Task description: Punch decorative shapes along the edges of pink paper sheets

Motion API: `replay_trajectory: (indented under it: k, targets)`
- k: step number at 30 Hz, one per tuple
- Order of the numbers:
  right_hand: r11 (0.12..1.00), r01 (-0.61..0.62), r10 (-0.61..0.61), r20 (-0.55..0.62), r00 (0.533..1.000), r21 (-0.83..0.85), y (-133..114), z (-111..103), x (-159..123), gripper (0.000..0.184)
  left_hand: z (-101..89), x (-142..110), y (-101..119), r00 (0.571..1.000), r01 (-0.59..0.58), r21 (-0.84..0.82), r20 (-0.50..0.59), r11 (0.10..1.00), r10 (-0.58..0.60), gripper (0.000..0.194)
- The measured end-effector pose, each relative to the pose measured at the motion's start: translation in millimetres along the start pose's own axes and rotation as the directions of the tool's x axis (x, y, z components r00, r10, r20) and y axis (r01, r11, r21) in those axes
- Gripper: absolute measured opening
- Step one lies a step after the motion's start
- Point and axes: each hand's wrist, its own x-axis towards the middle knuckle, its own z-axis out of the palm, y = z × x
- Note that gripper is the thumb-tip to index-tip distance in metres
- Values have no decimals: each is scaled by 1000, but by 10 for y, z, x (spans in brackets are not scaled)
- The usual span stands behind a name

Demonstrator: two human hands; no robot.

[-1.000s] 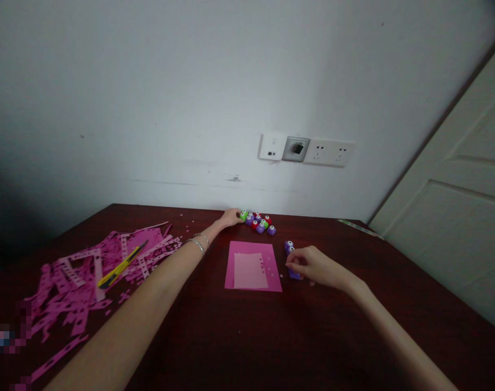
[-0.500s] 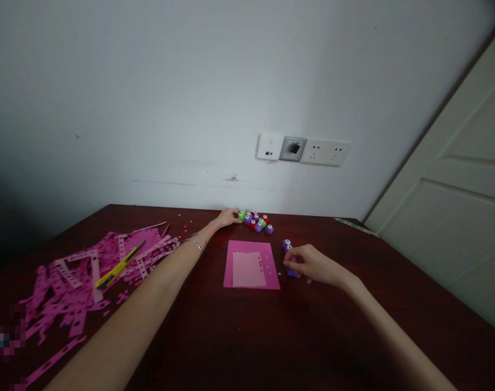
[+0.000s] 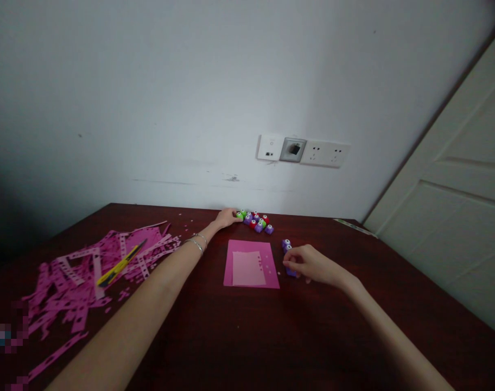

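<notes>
Purple row: in, just right of the sheets, stood the purple pieces (image 3: 287, 244), their line running away from the person and leaning slightly left, white dark-centred tops facing up; two tops showed, the rest sat behind fingers, so no full count.
Right hand (image 3: 298, 262): over that row it came, fingers curled and thumb close to them; whether anything was gripped, one could not tell.
Left hand (image 3: 227, 217): stretched to the far edge, fingertips at the leftmost green piece (image 3: 239, 216); thumb hidden, firmness of grip impossible to tell.
Cluster (image 3: 259, 228): about ten pieces, green, purple and red, overlapping too much for a sure count; its long axis ran left to right, the right end nearer the person.
Sheets: two, a light pink one (image 3: 247, 269) on a darker pink one (image 3: 228, 271), tiny bits on its right side.
Knife (image 3: 121, 264): one, yellow and black, slanting away rightward across the pink strips (image 3: 78, 296), too tangled to count.
Left wrist: two bands (image 3: 198, 243).
</notes>
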Motion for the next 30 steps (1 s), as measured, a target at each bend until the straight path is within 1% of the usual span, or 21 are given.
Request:
replay_trajectory:
  k: [2, 4, 5, 6, 7, 10, 12, 13, 15, 18, 21, 22, 27, 30]
  targets:
    - [1000, 10, -10, -20, 1000, 0, -5, -9, -2, 19, -86, -52, 65, 1000, -9, -2, -22, 1000, 9, 34]
    - [1000, 29, -29, -60, 998, 1, -17, -16, 0, 20, -185, -140, 184, 998, -49, -8, -34, 999, 49, 35]
    - [999, 45, -44, -87, 995, 2, -27, -18, 1, 20, -236, -206, 266, 996, -84, -11, -32, 996, 84, 35]
    - [998, 63, -62, -117, 991, 5, -40, -19, 2, 21, -286, -292, 361, 987, -161, -16, -13, 987, 161, 35]
    - [996, 85, -83, -144, 986, 12, -56, -18, 2, 21, -335, -397, 467, 970, -240, -20, 21, 971, 240, 35]
    - [987, 138, -121, -181, 976, 83, -122, -4, -5, 25, -454, -801, 803, 895, -446, -3, 35, 895, 446, 37]
    - [976, 148, -122, -160, 980, 162, -170, 19, -12, 30, -492, -1085, 996, 838, -540, 11, 103, 842, 536, 36]
    - [969, 148, -121, -143, 982, 198, -191, 36, -15, 32, -496, -1212, 1072, 821, -564, 13, 112, 825, 560, 36]
    - [956, 152, -129, -106, 986, 249, -222, 78, -17, 36, -479, -1415, 1180, 804, -589, 20, 116, 808, 583, 38]
    - [943, 158, -150, -50, 987, 291, -234, 157, -2, 32, -422, -1578, 1254, 796, -601, 45, 128, 798, 592, 41]
    - [940, 160, -160, -23, 987, 301, -220, 230, 27, 20, -371, -1622, 1266, 798, -598, 71, 153, 798, 583, 40]
    - [941, 159, -158, -26, 987, 299, -216, 248, 37, 19, -357, -1624, 1262, 800, -594, 81, 161, 800, 578, 40]
    - [941, 152, -137, -70, 988, 303, -227, 307, 65, 31, -293, -1632, 1225, 808, -582, 124, 196, 804, 556, 39]
    - [943, 131, -119, -57, 991, 306, -229, 346, 77, 25, -241, -1655, 1222, 810, -574, 120, 224, 810, 542, 38]
